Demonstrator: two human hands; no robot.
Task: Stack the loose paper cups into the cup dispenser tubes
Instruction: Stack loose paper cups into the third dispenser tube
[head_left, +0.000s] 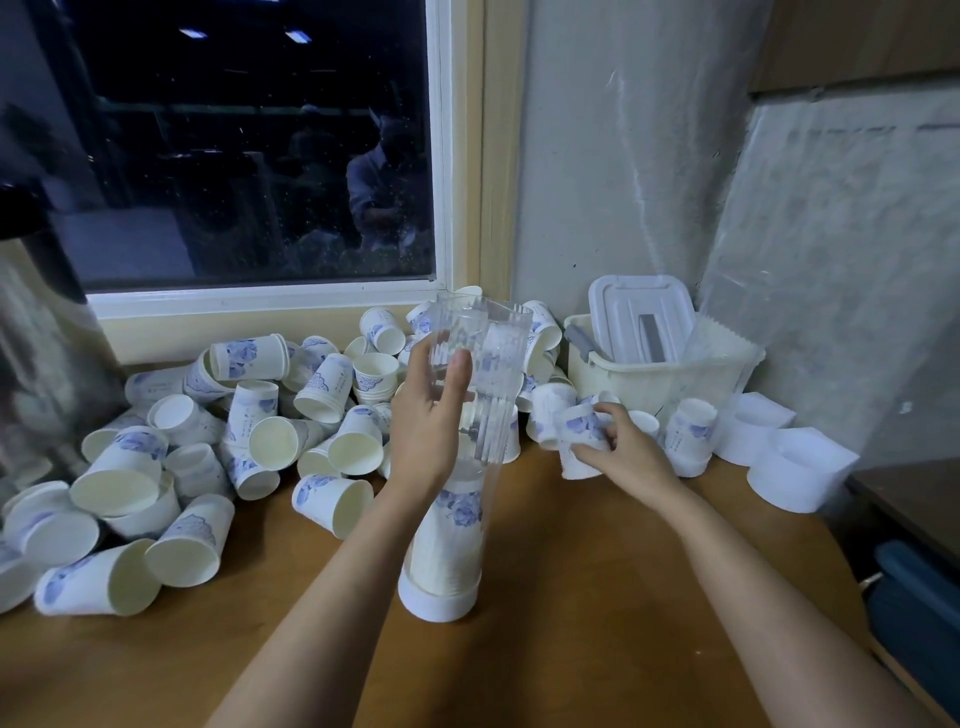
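Steadying the clear dispenser tube (493, 353) upright on the desk (571, 597), our left hand (431, 421) wraps its upper half; right of the tube, our right hand (628, 452) grips paper cups (584, 428) (light, crushable, so we'd hold their walls gently).

Clear glossy plastic, ribbed higher up: dispenser tube (483, 374). Matt white plastic: base cap (439, 603), tub (660, 379). Matt paper, smooth inside, printed outside: paper cups (332, 504). Smooth wood-look top, faint sheen: table (597, 597). Shiny metal: urn (36, 338). Glossy, reflective glass: window pane (249, 156).
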